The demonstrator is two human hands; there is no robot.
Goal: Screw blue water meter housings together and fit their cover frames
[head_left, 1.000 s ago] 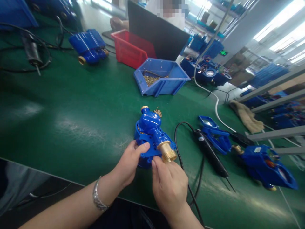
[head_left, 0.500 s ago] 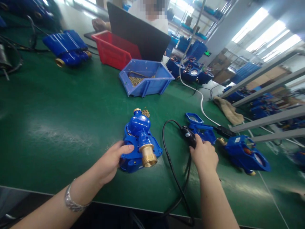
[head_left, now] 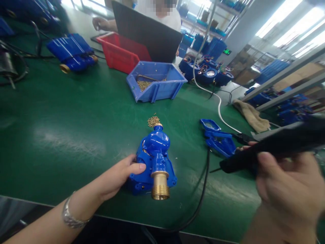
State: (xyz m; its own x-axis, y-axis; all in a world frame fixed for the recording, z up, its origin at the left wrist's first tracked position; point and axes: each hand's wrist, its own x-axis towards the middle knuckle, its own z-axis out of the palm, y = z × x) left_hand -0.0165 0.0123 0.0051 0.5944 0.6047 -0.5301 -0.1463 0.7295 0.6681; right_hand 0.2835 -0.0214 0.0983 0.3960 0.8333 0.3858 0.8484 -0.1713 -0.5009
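My left hand [head_left: 127,174] is closed on the left side of a blue water meter [head_left: 158,144], thumb on top. The meter rests on the green table with its threaded brass end pointing toward me. Raised at the right, my right hand [head_left: 286,186] is wrapped around a black electric screwdriver [head_left: 256,154]. Its thin bit points left, above the table and apart from the meter. Just beyond the meter's far brass end lies a small heap of brass screws [head_left: 153,121].
A blue bin [head_left: 162,84] with screws stands behind the meter, beside a red bin [head_left: 118,52]. Blue plastic parts [head_left: 219,142] lie to the right. Another blue meter [head_left: 72,52] sits far left. A black cable [head_left: 203,193] crosses the table. A person [head_left: 158,13] is behind a dark panel.
My right hand has lifted the screwdriver off the table and carried it right and toward me. The meter, in my left hand, appears shifted slightly nearer and turned a little.
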